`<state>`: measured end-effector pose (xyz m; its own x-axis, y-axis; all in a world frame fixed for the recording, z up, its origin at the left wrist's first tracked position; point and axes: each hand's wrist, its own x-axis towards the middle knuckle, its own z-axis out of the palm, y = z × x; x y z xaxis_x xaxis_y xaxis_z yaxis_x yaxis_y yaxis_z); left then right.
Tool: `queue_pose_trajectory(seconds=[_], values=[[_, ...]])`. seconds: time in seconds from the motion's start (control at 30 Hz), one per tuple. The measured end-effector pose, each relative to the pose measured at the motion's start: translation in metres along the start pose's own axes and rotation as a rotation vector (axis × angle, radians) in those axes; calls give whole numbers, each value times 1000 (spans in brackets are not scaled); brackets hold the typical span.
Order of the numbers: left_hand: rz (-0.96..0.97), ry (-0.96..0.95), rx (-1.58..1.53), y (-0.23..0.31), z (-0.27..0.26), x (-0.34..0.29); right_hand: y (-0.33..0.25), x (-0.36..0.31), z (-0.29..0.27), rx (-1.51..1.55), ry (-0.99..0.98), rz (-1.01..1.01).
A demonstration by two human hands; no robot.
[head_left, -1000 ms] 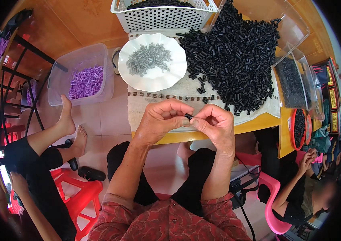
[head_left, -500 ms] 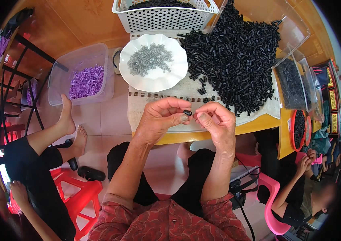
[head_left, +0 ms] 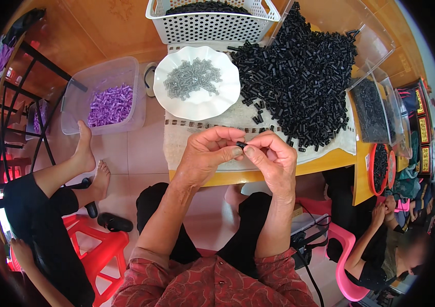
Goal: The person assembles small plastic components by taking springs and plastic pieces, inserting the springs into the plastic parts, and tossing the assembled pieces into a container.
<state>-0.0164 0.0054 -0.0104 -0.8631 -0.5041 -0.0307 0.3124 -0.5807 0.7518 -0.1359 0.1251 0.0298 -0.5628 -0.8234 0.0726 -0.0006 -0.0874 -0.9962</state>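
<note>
Fingers (head_left: 226, 154) of the left hand (head_left: 202, 153) and right hand (head_left: 277, 162) narrowly pinch a small black cylinder (head_left: 241, 145) between them, near the table's (head_left: 332, 159) front edge; beyond lie a scalloped white plate (head_left: 202, 106) and a heap of black cylinders (head_left: 302, 77).

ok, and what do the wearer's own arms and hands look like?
Red sleeves with a swirling pattern, ending around the elbows. Forearms bare below. Left hand and right hand ungloved, nothing visible worn at either wrist.
</note>
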Motion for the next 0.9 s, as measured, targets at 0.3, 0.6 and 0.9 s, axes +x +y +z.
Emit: queue_pose_trajectory(seconds=[0.3,0.6,0.9], values=[[-98,29,-226,-6,8,0,-1,0,-1,37,10,-3],[-46,90,-234,0,0,1,4,2,-16,23,221,-16],[0,240,-278,15,3,-3,9,7,-19,-188,496,-33]])
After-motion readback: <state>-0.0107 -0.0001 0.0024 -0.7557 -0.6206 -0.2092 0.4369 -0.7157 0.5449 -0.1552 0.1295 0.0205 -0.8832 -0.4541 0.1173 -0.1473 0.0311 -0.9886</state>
